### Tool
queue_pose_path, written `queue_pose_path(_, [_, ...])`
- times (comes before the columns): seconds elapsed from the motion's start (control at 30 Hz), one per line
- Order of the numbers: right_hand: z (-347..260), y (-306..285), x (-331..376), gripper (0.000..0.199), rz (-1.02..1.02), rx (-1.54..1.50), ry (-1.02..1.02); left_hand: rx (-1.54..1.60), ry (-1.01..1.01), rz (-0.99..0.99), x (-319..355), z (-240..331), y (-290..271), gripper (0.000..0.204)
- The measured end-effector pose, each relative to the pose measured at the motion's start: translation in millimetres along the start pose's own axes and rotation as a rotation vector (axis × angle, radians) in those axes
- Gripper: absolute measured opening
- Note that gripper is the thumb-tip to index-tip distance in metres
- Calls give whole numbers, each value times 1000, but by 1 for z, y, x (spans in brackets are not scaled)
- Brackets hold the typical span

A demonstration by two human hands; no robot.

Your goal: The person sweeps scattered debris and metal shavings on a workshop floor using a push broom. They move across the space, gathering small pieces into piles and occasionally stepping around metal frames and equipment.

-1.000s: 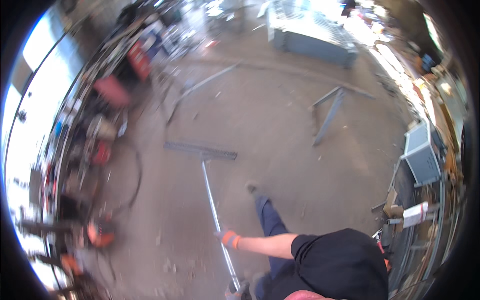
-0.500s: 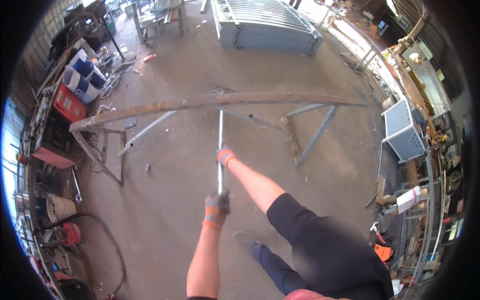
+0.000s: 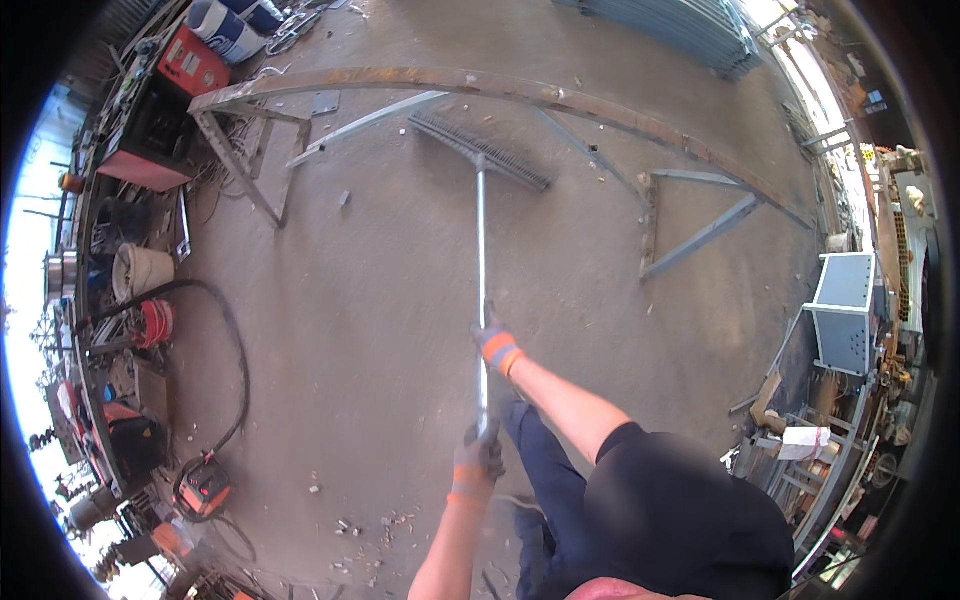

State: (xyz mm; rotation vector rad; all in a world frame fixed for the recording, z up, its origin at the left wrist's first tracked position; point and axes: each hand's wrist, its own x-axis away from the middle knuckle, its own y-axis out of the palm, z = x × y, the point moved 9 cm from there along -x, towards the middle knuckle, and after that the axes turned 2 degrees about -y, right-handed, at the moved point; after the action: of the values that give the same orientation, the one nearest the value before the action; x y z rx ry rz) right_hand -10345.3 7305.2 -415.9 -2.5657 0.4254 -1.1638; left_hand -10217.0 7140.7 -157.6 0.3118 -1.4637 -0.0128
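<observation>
A push broom point(image 3: 482, 240) with a long silver handle stretches away from me, its wide dark bristled head point(image 3: 445, 136) lying on the concrete floor. My right hand point(image 3: 495, 343), in a grey and orange work glove, is wrapped round the handle partway up. Closer to my body, my left hand point(image 3: 476, 462) wears a matching glove and grips the handle near its end. The broom head rests on the near side of a rusty steel beam point(image 3: 480, 80).
The beam stands on angled metal legs point(image 3: 700, 235). At left are a red and black machine point(image 3: 195, 62), a pale bucket point(image 3: 143, 270) and a black hose point(image 3: 238, 340). Small debris point(image 3: 385, 535) dots the floor near my feet. Grey metal panels point(image 3: 670, 28) are stacked far off; a grey cabinet point(image 3: 843, 335) stands right.
The broom head, previously beyond the beam and partly hidden, has come toward me to its near side. Both hands keep their grip. My view has tilted down toward the near floor.
</observation>
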Motion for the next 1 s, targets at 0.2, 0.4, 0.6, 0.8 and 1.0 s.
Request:
queue_pose_path(0.2, [36, 96, 255, 53, -271, 135, -165, -289, 314, 119, 137, -132, -136, 26])
queue_pose_path(0.4, [33, 47, 286, 50, -339, 128, 0, -672, 646, 74, 149, -160, -133, 32])
queue_pose_path(0.6, [-65, -76, 25, 20, -99, 1014, -641, -1453, 1235, -44, 28, 0, 35, 30])
queue_pose_path(0.8, [-114, -201, -169, 23, 360, 110, -201, -777, 372, -257, -107, 173, 131, 36])
queue_pose_path(1.0, [-96, -113, -189, 24, 170, -299, 289, -979, 380, -65, -76, 267, 90, 30])
